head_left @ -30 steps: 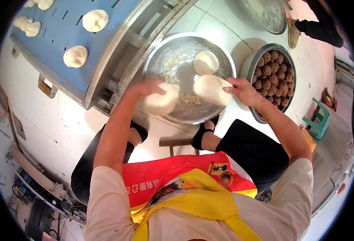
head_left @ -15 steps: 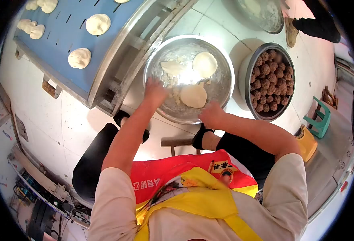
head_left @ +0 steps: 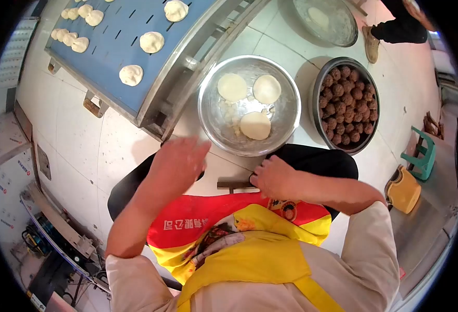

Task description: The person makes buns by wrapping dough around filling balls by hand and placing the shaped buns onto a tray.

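My left hand (head_left: 179, 158) is raised beside the lower left of a steel basin (head_left: 203, 120), slightly blurred, its fingers apart and nothing in it. Below the basin's lower right, my right hand (head_left: 270, 176) is over my knee, fingers loosely bent and apart, also empty. Three flat dough rounds lie inside the basin: one at the upper left (head_left: 232, 87), one at the upper right (head_left: 266, 89) and one lower down (head_left: 255, 126). Small dough bits are scattered between them.
A blue slotted surface (head_left: 114, 57) with several dough pieces is at the upper left. Brown balls fill a dark-rimmed tub (head_left: 318, 120) on the right. Behind stands another steel basin (head_left: 338, 39), near a person's shoe (head_left: 371, 46). Farther right are a green stool (head_left: 421, 156) and a yellow object (head_left: 404, 192).
Both hands have left the basin and drawn back toward my body. The two dough rounds held a second ago now lie flat in the basin beside the third. The view has shifted.
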`<act>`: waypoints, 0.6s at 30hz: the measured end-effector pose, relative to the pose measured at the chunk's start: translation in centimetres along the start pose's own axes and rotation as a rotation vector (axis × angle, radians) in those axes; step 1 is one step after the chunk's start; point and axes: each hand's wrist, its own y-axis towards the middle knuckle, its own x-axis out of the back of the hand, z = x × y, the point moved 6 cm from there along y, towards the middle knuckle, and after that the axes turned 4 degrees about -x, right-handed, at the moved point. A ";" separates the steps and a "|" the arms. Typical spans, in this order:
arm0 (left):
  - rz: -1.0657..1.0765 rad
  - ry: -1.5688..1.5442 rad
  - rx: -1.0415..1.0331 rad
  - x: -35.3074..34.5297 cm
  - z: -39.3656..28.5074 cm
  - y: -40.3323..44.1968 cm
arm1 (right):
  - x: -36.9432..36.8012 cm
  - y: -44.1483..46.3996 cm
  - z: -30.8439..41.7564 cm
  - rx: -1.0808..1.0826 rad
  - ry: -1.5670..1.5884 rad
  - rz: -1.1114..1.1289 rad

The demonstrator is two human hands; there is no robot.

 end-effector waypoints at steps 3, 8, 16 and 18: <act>0.039 -0.113 0.006 -1.0 0.3 -0.8 | 0.6 0.8 1.7 0.056 0.141 -0.143; -0.039 -0.184 0.028 -1.5 3.4 2.0 | 2.1 3.7 -1.9 -0.070 0.313 -0.204; 0.123 -0.314 0.013 -3.4 6.5 4.8 | 4.0 6.1 -2.6 -0.172 0.612 -0.154; 0.234 -0.292 -0.015 -3.7 5.9 5.0 | 4.1 6.2 -2.2 -0.186 0.686 -0.110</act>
